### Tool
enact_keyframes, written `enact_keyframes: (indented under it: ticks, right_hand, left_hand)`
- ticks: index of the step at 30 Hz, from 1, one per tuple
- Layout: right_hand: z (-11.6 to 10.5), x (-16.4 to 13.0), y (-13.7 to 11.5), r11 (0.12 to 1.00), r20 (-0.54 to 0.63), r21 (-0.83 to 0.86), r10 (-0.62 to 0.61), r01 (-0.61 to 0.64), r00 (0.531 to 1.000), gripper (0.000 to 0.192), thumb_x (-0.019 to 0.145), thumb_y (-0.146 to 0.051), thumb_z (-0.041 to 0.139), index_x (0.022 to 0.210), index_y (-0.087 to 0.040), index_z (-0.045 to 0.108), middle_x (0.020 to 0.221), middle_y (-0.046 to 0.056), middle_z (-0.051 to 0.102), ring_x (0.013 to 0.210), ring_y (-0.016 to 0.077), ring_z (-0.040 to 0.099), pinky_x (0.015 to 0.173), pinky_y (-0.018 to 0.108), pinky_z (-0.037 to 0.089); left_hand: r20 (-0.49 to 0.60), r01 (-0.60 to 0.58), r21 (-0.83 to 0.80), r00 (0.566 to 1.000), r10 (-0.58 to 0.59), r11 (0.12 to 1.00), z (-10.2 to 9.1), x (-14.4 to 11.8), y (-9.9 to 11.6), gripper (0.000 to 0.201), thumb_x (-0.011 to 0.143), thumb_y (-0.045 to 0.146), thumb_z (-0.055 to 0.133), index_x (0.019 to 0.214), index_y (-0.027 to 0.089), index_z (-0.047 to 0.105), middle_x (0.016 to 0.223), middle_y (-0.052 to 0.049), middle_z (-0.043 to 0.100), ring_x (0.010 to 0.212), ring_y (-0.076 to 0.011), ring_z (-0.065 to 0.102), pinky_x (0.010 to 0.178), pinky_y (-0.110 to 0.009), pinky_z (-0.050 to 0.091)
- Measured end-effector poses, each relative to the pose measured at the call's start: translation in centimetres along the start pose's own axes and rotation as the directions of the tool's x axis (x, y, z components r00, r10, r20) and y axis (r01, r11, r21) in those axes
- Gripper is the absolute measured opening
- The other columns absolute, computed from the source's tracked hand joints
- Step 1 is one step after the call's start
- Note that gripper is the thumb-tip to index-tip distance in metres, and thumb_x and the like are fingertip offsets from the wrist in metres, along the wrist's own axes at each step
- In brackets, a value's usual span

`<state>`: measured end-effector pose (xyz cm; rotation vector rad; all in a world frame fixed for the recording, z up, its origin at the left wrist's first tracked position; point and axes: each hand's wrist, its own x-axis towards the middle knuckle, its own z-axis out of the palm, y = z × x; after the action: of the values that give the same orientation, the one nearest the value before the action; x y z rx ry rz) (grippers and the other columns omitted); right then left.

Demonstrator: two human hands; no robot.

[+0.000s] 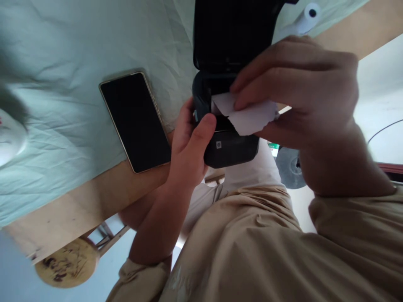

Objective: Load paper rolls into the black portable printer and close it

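A small black receipt printer (231, 149) is at the table's edge in front of me, its dark lid (234, 35) swung up. Wrapped round its left side is my left hand (192, 144), the thumb pressing on the near rim. My right hand (302, 90) pinches a strip of white paper (252, 117) over the printer's open compartment. One end of the paper reaches into the compartment, and its free edge looks torn. How the paper sits inside is hidden by my right fingers.
A dark-screened phone (135, 121) lies on the pale green cloth (78, 42) left of the printer. Behind my right hand is a white paper roll (310, 19). A white object (11, 138) stands at far left. Below the wooden table edge (103, 188) is a round stool (67, 262).
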<state>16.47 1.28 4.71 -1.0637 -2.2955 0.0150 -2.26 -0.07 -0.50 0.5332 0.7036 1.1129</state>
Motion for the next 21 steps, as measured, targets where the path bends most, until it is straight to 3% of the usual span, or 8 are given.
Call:
enact_keyframes:
  ticks: [4, 8, 11, 13, 15, 16, 18, 21]
  right_hand:
    - [0.0, -0.7, -1.2, 0.999, -0.011, 0.037, 0.006, -0.006, 1.0, 0.018, 0.101, -0.041, 0.059, 0.1, -0.025, 0.068, 0.101, 0.0, 0.072, 0.09, 0.016, 0.067, 0.081, 0.038, 0.054]
    - [0.3, -1.9, -1.0, 0.997, 0.018, 0.062, -0.037, 0.036, 0.999, 0.032, 0.094, -0.056, 0.065, 0.111, -0.028, 0.068, 0.1, 0.0, 0.075, 0.099, 0.021, 0.071, 0.089, 0.045, 0.058]
    - [0.7, -2.4, 0.0, 0.969, -0.124, 0.246, 0.013, 0.018, 0.992, 0.039, 0.094, -0.059, 0.061, 0.114, -0.028, 0.072, 0.102, 0.003, 0.075, 0.1, 0.0218, 0.071, 0.09, 0.045, 0.058]
    - [1.2, -2.3, 0.5, 0.938, -0.248, 0.314, 0.232, -0.148, 0.941, 0.032, 0.096, -0.049, 0.06, 0.121, -0.032, 0.071, 0.114, 0.001, 0.072, 0.107, 0.0189, 0.068, 0.093, 0.038, 0.058]
    - [1.8, -1.7, 0.6, 0.863, -0.277, 0.407, 0.43, -0.3, 0.859, 0.04, 0.095, -0.047, 0.062, 0.133, -0.037, 0.063, 0.131, -0.003, 0.066, 0.122, 0.019, 0.066, 0.095, 0.033, 0.057]
    - [2.3, -1.3, 0.7, 0.823, -0.279, 0.47, 0.482, -0.32, 0.83, 0.047, 0.093, -0.053, 0.063, 0.137, -0.037, 0.059, 0.134, -0.003, 0.064, 0.127, 0.0207, 0.065, 0.096, 0.033, 0.057]
    - [3.2, -0.7, 1.0, 0.77, -0.294, 0.59, 0.485, -0.243, 0.824, 0.053, 0.091, -0.064, 0.06, 0.133, -0.032, 0.056, 0.12, -0.002, 0.069, 0.123, 0.0219, 0.068, 0.099, 0.035, 0.058]
    - [4.2, -0.5, 1.8, 0.707, -0.4, 0.7, 0.498, -0.094, 0.769, 0.031, 0.099, -0.053, 0.053, 0.113, -0.028, 0.064, 0.085, -0.005, 0.064, 0.093, 0.013, 0.071, 0.101, 0.035, 0.058]
  left_hand:
    - [0.06, -0.022, 0.03, 0.998, 0.02, 0.999, -0.6, 0.1, -0.2, 0.044, 0.081, 0.048, 0.085, 0.115, 0.024, 0.07, 0.104, -0.003, 0.076, 0.099, -0.0213, 0.074, 0.085, -0.034, 0.065]
    - [0.068, -0.06, 0.125, 0.996, 0.051, 0.99, -1.4, 0.0, -0.3, 0.044, 0.073, 0.03, 0.093, 0.112, 0.029, 0.071, 0.107, 0.0, 0.077, 0.098, -0.017, 0.073, 0.088, -0.029, 0.063]
    - [0.059, -0.051, 0.197, 0.997, 0.04, 0.979, -1.7, 0.0, -0.3, 0.046, 0.072, 0.029, 0.092, 0.112, 0.031, 0.07, 0.107, 0.001, 0.076, 0.098, -0.0188, 0.074, 0.088, -0.032, 0.064]
    - [0.055, -0.057, 0.216, 0.997, 0.046, 0.975, -1.6, 0.1, -0.2, 0.047, 0.071, 0.029, 0.092, 0.112, 0.03, 0.069, 0.105, 0.0, 0.075, 0.097, -0.0201, 0.074, 0.086, -0.032, 0.064]
    - [0.05, -0.073, 0.226, 0.997, 0.063, 0.971, -1.5, 0.1, -0.2, 0.047, 0.069, 0.028, 0.092, 0.11, 0.029, 0.069, 0.103, -0.001, 0.075, 0.096, -0.0204, 0.073, 0.085, -0.032, 0.063]
    - [0.043, -0.072, 0.229, 0.997, 0.064, 0.971, -1.5, 0.1, -0.2, 0.047, 0.068, 0.027, 0.092, 0.109, 0.029, 0.069, 0.103, -0.001, 0.075, 0.095, -0.0202, 0.073, 0.084, -0.032, 0.063]
    - [0.023, -0.067, 0.22, 0.998, 0.063, 0.973, -1.4, 0.0, -0.3, 0.047, 0.069, 0.024, 0.09, 0.111, 0.029, 0.069, 0.104, -0.001, 0.075, 0.093, -0.0188, 0.072, 0.082, -0.03, 0.062]
    - [0.012, -0.091, 0.203, 0.996, 0.09, 0.975, -1.4, -0.1, -0.4, 0.052, 0.069, 0.022, 0.089, 0.117, 0.028, 0.07, 0.109, -0.001, 0.074, 0.093, -0.0177, 0.069, 0.082, -0.029, 0.06]
